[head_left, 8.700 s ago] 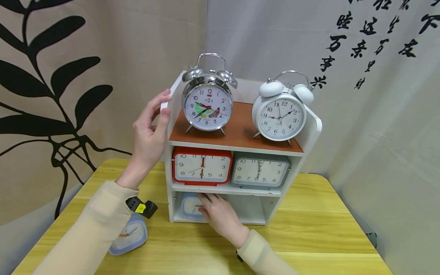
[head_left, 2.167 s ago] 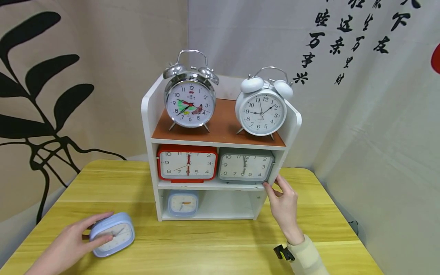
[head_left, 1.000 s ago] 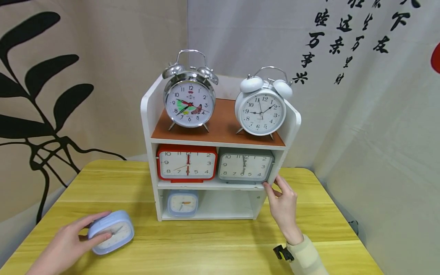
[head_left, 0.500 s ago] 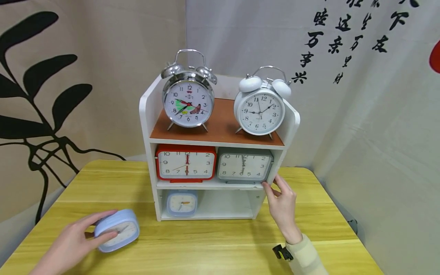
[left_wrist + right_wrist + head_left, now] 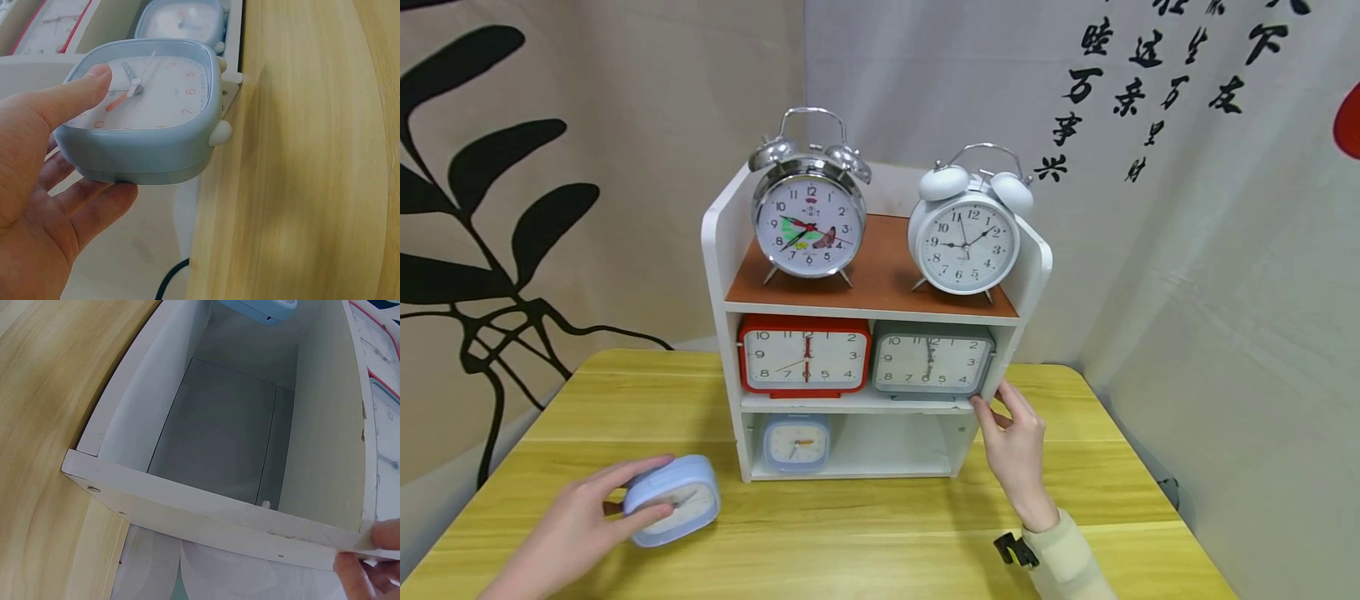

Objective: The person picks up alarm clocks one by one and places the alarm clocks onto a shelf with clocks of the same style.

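Observation:
My left hand (image 5: 576, 521) holds a light blue alarm clock (image 5: 681, 521), thumb over its face and fingers behind it. In the left wrist view the clock (image 5: 144, 153) is tilted. A white shelf unit (image 5: 857, 408) stands to its right on the wooden table. My right hand (image 5: 1018, 454) pinches the unit's right side panel near the middle board. Another light blue alarm clock (image 5: 797, 443) sits at the left of the bottom compartment; the right wrist view shows bare floor (image 5: 215, 431) beside it.
The middle level holds a red clock (image 5: 805, 358) and a grey clock (image 5: 932, 362). On the brown top stand a silver twin-bell clock (image 5: 808, 225) and a white twin-bell clock (image 5: 966, 242). Wooden table (image 5: 820, 542) extends in front; curtains hang behind.
Over the last second my left hand has carried the blue clock rightwards, nearer the shelf. Earliest, it held the shelf's upper left edge while my right hand was in the bottom compartment.

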Action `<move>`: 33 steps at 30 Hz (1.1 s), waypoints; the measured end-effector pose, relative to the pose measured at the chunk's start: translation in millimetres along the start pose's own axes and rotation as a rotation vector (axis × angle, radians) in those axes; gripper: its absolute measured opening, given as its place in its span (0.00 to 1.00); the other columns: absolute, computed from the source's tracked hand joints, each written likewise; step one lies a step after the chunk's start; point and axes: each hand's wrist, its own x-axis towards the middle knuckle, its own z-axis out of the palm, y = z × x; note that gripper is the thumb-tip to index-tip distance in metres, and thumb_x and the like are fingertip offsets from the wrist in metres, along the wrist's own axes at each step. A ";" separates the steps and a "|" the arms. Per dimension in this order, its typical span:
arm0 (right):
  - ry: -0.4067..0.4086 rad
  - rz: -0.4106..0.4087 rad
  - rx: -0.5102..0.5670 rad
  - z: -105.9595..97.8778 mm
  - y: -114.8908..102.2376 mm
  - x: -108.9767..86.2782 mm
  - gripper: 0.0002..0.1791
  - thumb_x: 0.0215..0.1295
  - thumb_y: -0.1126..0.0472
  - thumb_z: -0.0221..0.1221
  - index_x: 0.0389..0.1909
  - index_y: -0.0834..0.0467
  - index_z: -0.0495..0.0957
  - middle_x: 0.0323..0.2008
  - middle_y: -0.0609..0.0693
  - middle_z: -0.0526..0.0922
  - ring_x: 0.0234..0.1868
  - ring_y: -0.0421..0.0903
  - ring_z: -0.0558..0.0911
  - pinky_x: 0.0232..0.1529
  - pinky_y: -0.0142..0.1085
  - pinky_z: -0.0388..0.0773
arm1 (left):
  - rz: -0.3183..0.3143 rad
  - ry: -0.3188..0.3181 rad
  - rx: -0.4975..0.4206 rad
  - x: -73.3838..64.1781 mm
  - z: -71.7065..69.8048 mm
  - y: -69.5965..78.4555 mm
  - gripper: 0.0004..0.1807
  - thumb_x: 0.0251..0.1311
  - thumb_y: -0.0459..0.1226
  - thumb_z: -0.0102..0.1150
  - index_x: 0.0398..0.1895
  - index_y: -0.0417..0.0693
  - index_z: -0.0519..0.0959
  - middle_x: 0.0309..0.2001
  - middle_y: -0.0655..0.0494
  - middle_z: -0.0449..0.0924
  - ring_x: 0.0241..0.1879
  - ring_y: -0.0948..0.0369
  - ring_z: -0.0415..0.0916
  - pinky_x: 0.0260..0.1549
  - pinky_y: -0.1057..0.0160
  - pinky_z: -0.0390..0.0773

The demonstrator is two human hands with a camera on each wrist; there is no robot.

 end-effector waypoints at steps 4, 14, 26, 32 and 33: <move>0.003 -0.006 0.008 0.4 -0.4 0.2 0.24 0.67 0.74 0.66 0.64 0.64 0.81 0.55 0.64 0.88 0.49 0.60 0.88 0.42 0.14 0.81 | 0.008 -0.006 -0.011 0.6 3.2 4.8 0.32 0.56 0.49 0.78 0.64 0.51 0.83 0.59 0.39 0.86 0.42 0.85 0.69 0.34 0.74 0.82; 0.000 -0.002 0.011 1.2 1.9 -0.5 0.25 0.66 0.74 0.66 0.65 0.65 0.80 0.56 0.65 0.88 0.50 0.61 0.88 0.42 0.12 0.79 | 0.048 0.011 -0.038 1.2 14.1 15.3 0.31 0.54 0.48 0.80 0.61 0.53 0.85 0.58 0.43 0.88 0.43 0.83 0.72 0.35 0.73 0.84; 0.012 -0.009 0.003 0.9 2.2 -1.0 0.25 0.67 0.74 0.66 0.65 0.64 0.81 0.55 0.64 0.88 0.49 0.59 0.88 0.42 0.13 0.80 | 0.158 0.061 -0.088 5.4 25.0 32.3 0.29 0.51 0.44 0.82 0.58 0.53 0.86 0.54 0.48 0.90 0.43 0.83 0.74 0.34 0.72 0.85; 0.009 -0.012 -0.004 1.6 3.3 -1.6 0.26 0.67 0.74 0.66 0.66 0.63 0.80 0.56 0.64 0.88 0.49 0.58 0.88 0.42 0.13 0.80 | 0.171 0.039 -0.111 7.2 30.0 39.6 0.28 0.52 0.43 0.81 0.58 0.54 0.86 0.54 0.50 0.90 0.42 0.82 0.74 0.34 0.72 0.84; 0.009 -0.014 -0.008 1.8 3.4 -1.7 0.26 0.67 0.74 0.66 0.66 0.63 0.80 0.56 0.64 0.88 0.49 0.58 0.88 0.42 0.12 0.80 | 0.177 0.041 -0.113 7.4 31.0 40.7 0.28 0.51 0.43 0.81 0.58 0.54 0.86 0.54 0.50 0.90 0.42 0.82 0.75 0.34 0.72 0.84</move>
